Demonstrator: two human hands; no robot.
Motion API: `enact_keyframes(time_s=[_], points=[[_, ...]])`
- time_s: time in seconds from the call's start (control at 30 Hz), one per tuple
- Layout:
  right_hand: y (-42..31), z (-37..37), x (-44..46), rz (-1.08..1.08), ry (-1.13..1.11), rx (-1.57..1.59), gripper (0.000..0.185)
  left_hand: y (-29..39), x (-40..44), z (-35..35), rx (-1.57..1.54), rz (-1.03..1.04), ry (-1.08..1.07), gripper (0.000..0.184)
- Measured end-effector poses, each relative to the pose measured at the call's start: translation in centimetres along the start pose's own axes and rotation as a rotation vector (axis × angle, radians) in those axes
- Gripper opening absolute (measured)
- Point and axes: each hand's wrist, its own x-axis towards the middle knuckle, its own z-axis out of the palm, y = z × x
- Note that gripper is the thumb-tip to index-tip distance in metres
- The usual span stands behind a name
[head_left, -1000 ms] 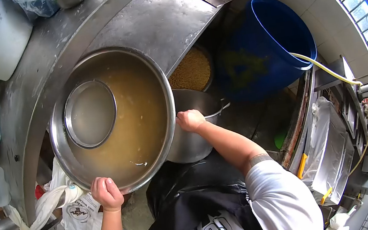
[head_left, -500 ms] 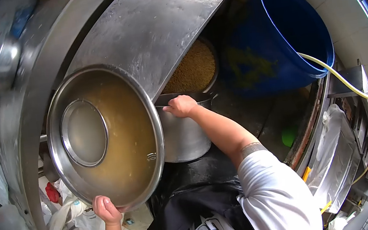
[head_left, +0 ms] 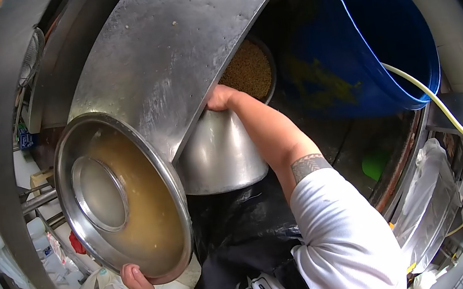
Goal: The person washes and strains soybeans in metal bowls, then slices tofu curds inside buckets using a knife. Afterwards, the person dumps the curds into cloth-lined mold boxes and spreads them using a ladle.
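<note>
My left hand point(head_left: 137, 281) is closed on the near rim of a wide metal basin point(head_left: 175, 196). Cloudy yellowish liquid lies in the basin, with a smaller round metal bowl point(head_left: 100, 194) inside on the left. My right hand point(head_left: 219, 96) is wrapped over the upper edge of a large metal pot point(head_left: 223, 151), which leans away from me. The steel counter's edge hides part of this pot, so its inside does not show. Just beyond my right hand, a round container point(head_left: 272, 63) holds tan grains point(head_left: 248, 71).
A sloping steel counter point(head_left: 165, 42) fills the upper middle. At the upper right stands a big blue barrel point(head_left: 321, 74) with a pale hose point(head_left: 429, 92) over its rim. Plastic bags point(head_left: 424, 189) hang at the right. A green item point(head_left: 373, 165) lies on the dark floor.
My right hand has moved away from me, and the metal pot has tipped with it toward the counter. The basin, still held by my left hand, appears slightly lower and further left.
</note>
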Motion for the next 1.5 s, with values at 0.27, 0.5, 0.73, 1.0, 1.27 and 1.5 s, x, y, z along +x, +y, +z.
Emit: enact_keyframes(time_s=[0.27, 0.5, 0.73, 1.0, 1.27, 1.5], points=[[1.0, -3.0, 1.2, -0.100, 0.057, 0.203, 0.044, -0.2, 0.0, -0.2, 0.016, 0.007, -0.028, 0.027], [3.7, -1.5, 1.8, -0.205, 0.038, 0.091, 0.044, -0.3, -0.1, -0.2, -0.004, -0.003, -0.033, 0.026], [3.4, 1.2, -0.3, 0.055, 0.005, 0.150, 0.049, -0.6, -0.4, 0.0, -0.022, 0.012, 0.003, 0.025], [-6.6, 3.2, -8.3, 0.266, -0.119, -0.096, 0.065, -0.8, -0.6, 0.5, -0.065, 0.029, 0.092, 0.029], [-12.2, 14.0, -13.7, 0.237, -0.157, -0.190, 0.054, -0.3, -0.3, 0.6, -0.104, 0.089, 0.172, 0.030], [-15.6, 20.5, -12.5, 0.253, 0.027, -0.179, 0.038, -0.2, -0.2, 0.8, -0.141, 0.161, 0.262, 0.032]])
